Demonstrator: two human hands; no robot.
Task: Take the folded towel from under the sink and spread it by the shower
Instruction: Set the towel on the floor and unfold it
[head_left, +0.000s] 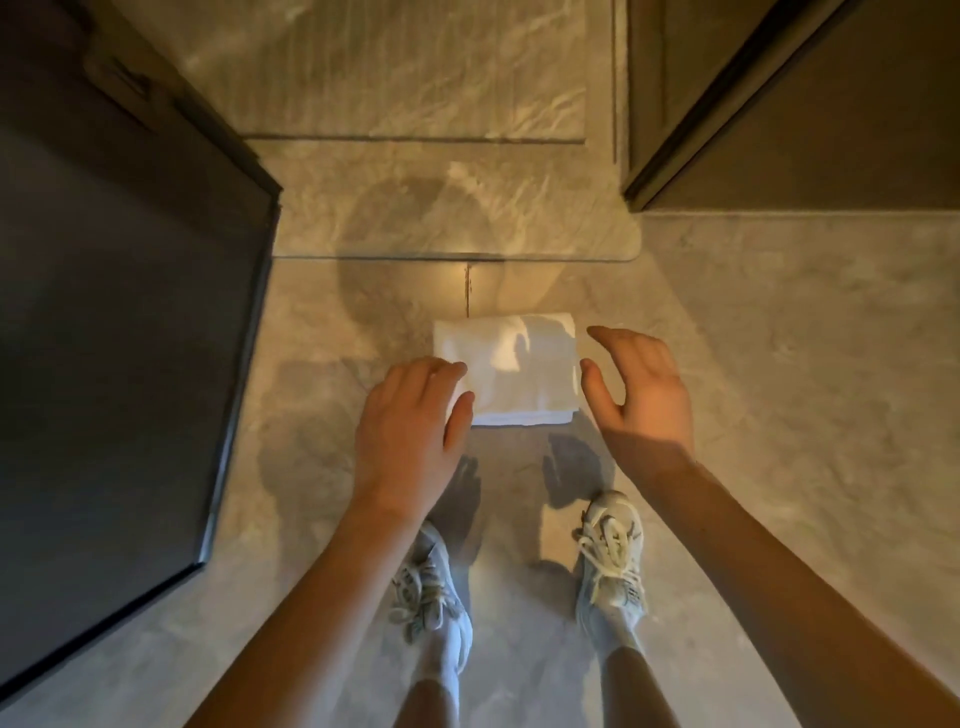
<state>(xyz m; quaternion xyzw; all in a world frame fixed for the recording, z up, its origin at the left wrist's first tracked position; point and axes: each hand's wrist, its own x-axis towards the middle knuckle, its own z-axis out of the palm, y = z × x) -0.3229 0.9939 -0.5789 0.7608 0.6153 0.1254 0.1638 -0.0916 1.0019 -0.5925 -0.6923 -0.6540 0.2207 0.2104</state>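
A white folded towel (511, 366) lies flat on the marble floor in front of my feet, just short of the raised shower step (452, 228). My left hand (410, 431) hovers at the towel's near left corner, fingers loosely bent, fingertips over its edge. To the right of the towel is my right hand (641, 387), fingers spread and relaxed, holding nothing and apart from the cloth.
A dark glass panel (124, 338) stands along the left. A dark door frame (691, 130) rises at the upper right. My two feet in white sneakers (613, 556) stand on the marble floor (779, 364) just behind the towel.
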